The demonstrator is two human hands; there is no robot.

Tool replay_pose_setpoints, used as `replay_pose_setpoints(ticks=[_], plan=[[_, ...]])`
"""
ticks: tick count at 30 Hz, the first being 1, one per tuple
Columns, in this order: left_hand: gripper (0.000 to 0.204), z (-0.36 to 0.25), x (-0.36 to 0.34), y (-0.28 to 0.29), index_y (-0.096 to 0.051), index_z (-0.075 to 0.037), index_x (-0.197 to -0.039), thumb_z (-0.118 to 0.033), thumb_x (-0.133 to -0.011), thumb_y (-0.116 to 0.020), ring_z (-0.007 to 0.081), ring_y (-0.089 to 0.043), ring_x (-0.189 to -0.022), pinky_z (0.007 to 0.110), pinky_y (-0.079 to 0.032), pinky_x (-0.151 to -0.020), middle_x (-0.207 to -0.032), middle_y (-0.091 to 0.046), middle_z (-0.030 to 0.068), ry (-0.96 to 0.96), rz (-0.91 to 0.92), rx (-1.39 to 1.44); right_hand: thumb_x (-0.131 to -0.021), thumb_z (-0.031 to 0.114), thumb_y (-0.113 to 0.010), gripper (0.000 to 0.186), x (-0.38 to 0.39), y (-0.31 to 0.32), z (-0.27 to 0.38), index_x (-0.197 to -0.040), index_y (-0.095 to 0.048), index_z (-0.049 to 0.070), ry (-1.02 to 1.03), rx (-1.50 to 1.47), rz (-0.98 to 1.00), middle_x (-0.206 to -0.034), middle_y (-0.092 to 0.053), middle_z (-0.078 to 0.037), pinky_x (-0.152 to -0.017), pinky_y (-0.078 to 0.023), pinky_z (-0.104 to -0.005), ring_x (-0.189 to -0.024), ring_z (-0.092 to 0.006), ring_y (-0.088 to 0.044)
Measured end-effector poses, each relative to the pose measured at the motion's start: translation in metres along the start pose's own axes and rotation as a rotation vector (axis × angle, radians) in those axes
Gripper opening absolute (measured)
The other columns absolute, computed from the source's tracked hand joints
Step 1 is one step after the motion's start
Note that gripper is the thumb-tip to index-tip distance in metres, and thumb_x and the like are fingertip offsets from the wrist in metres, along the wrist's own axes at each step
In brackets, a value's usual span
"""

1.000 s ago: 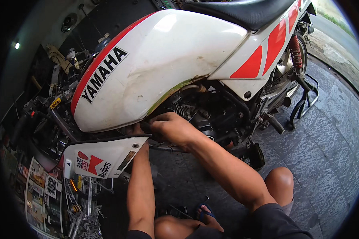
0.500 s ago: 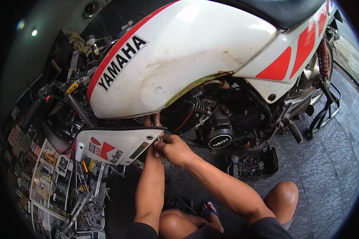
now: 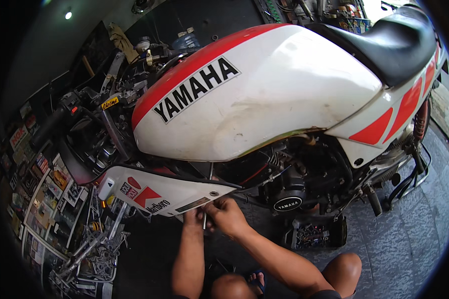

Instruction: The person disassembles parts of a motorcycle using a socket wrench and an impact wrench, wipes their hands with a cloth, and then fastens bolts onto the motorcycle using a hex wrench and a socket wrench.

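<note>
My right hand (image 3: 227, 218) is closed, thumb and fingers pinching the lower end of a thin metal rod (image 3: 204, 222), just below the white side fairing (image 3: 189, 187). A similar metal length shows above the fairing, under the tank; whether it is the same rod I cannot tell. My left hand (image 3: 191, 218) reaches up to the fairing's lower edge beside the rod, its fingers mostly hidden by the panel. Over both hands stands the motorcycle's white-and-red fuel tank (image 3: 264, 99), scuffed low on its side.
The dark engine (image 3: 289, 187) lies right of the hands. On the floor below it sits a black tray (image 3: 336, 240) of small metal parts. At the left are metal frame parts (image 3: 92, 254) and a stickered cabinet (image 3: 50, 209). My knees are close below.
The view has shifted, showing more of the seat and back wall. My left hand has come lower behind the fairing, and its fingers no longer show plainly above it. My right hand still grips the rod.
</note>
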State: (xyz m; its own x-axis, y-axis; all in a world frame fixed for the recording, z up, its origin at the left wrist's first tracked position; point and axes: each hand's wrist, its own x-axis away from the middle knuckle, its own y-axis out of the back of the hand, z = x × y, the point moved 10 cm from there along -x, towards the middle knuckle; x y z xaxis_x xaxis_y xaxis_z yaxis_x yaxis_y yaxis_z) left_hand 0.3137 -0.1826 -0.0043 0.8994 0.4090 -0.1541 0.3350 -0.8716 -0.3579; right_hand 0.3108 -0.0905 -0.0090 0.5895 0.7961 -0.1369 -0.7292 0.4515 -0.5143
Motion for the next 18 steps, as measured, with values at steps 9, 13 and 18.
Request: replay_pose_setpoints(ticks=[9, 13, 18], plan=[[0.022, -0.002, 0.034, 0.037, -0.066, 0.0, -0.098, -0.021, -0.092, -0.06, 0.0176, -0.063, -0.077, 0.029, -0.049, -0.066, -0.09, -0.067, 0.0087, -0.009, -0.235, -0.863, -0.091, 0.007, -0.055, 0.021, -0.017, 0.021, -0.011, -0.105, -0.061, -0.008, 0.119, 0.385, -0.024, -0.091, -0.068, -0.019, -0.068, -0.054, -0.0345, -0.084, -0.0199, -0.067], [0.022, -0.009, 0.041, 0.042, -0.064, 0.003, -0.103, -0.013, -0.093, -0.054, 0.0329, -0.064, -0.1, 0.037, -0.048, -0.084, -0.097, -0.066, 0.0207, -0.412, -0.238, -1.219, -0.082, 0.011, -0.062, 0.036, -0.007, 0.012, 0.038, -0.114, -0.057, -0.003, 0.46, 1.177, 0.064, -0.093, -0.065, -0.027, -0.074, -0.053, -0.0446, -0.086, -0.0387, -0.065], [0.019, -0.012, 0.026, 0.031, -0.064, 0.002, -0.105, -0.007, -0.09, -0.057, 0.036, -0.063, -0.097, 0.04, -0.048, -0.084, -0.099, -0.066, 0.0208, -0.426, -0.219, -1.536, -0.068, 0.014, -0.063, 0.035, -0.005, 0.032, 0.139, -0.102, -0.065, 0.002, 0.867, 1.614, -0.295, -0.092, -0.066, -0.02, -0.075, -0.051, -0.0432, -0.087, -0.0355, -0.063]])
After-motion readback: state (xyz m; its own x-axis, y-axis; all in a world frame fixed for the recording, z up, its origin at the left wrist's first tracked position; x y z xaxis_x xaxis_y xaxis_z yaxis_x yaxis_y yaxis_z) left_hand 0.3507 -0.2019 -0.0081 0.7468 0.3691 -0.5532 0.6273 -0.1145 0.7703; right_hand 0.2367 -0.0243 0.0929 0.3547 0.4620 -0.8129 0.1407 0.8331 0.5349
